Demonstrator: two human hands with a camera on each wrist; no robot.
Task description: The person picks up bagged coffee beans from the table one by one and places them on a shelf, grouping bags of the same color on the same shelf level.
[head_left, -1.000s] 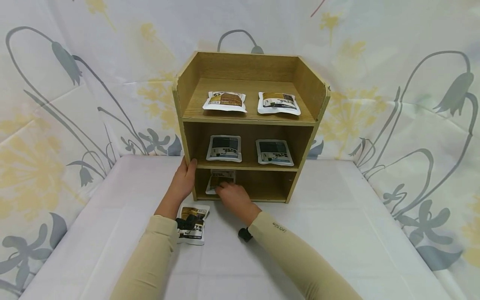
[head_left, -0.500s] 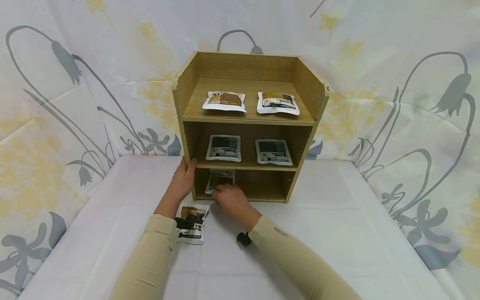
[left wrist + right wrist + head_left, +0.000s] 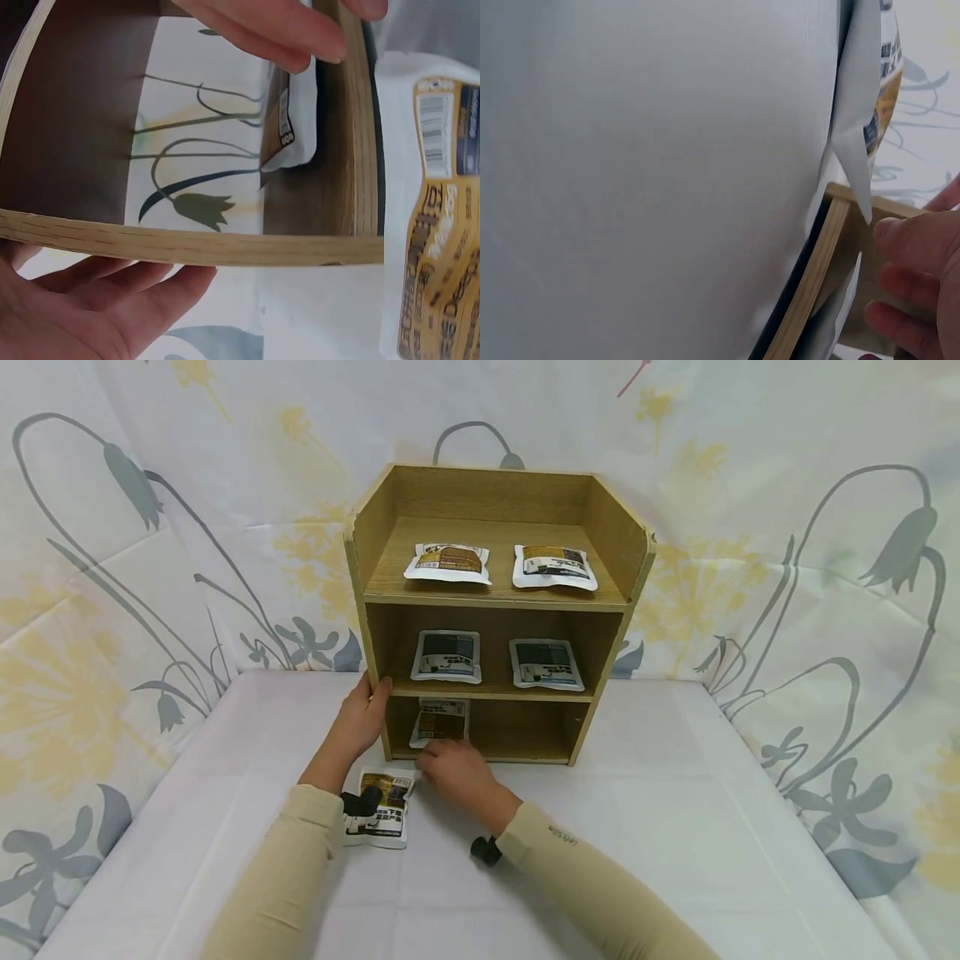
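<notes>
My left hand [image 3: 354,722] touches the left side panel of a small wooden shelf [image 3: 487,697], thumb at its front edge. In the left wrist view its fingers [image 3: 161,296] lie fairly straight along the panel's outer side. My right hand [image 3: 459,777] is at the front of the bottom compartment, just below a white-edged food pouch [image 3: 442,724] lying there on the left. The right wrist view shows thumb and fingers apart, with the pouch edge [image 3: 845,304] beside them and nothing between. Another pouch [image 3: 390,814], yellow and white, lies on the table near my left wrist and is partly covered.
Two pouches lie on the top board, left [image 3: 448,562] and right [image 3: 553,566]. Dark-labelled pouches lie left [image 3: 447,656] and right [image 3: 546,664] on the middle board. A flower-patterned cloth [image 3: 750,593] hangs behind; white cloth [image 3: 675,827] covers the table.
My right hand has drawn back from the bottom compartment toward me and slightly left, uncovering more of the pouch there. My left wrist has shifted a little left; its hand still touches the shelf.
</notes>
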